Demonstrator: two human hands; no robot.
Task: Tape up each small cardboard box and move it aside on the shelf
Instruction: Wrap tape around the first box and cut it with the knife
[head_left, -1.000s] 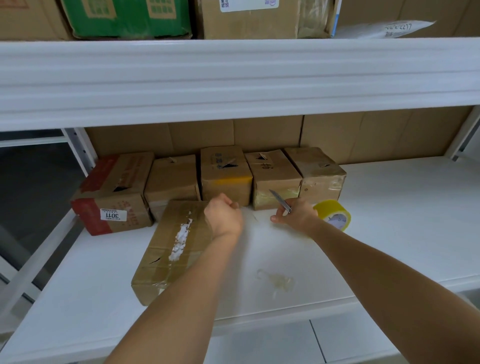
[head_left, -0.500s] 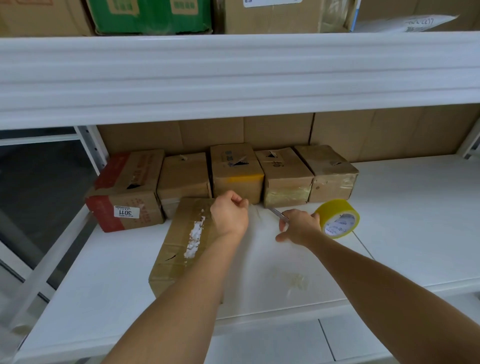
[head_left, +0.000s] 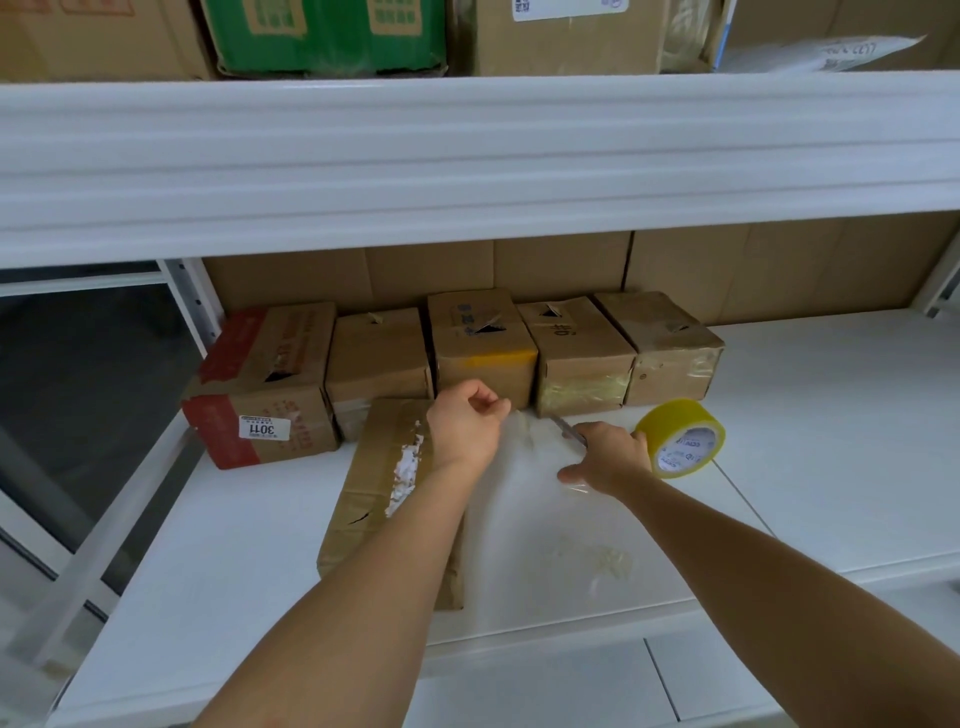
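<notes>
A flat cardboard box (head_left: 376, 493) with a torn white label lies on the white shelf (head_left: 831, 467), partly under my left forearm. My left hand (head_left: 465, 423) is curled and pinches the end of a clear tape strip (head_left: 524, 431). My right hand (head_left: 610, 457) grips a small knife (head_left: 563, 426) whose blade points at that strip. The yellow tape roll (head_left: 683, 444) stands just right of my right hand. Several small cardboard boxes (head_left: 483, 345) sit in a row at the back.
A red-and-brown box (head_left: 260, 384) with a "3011" label stands at the row's left end. A crumpled scrap of clear tape (head_left: 605, 561) lies near the shelf's front edge. The upper shelf (head_left: 467, 156) overhangs, carrying larger boxes. A white upright post (head_left: 189, 296) stands at the left.
My right hand has lowered the knife from pointing up to lying low toward the tape strip. My left hand keeps its pinch. The view has shifted slightly.
</notes>
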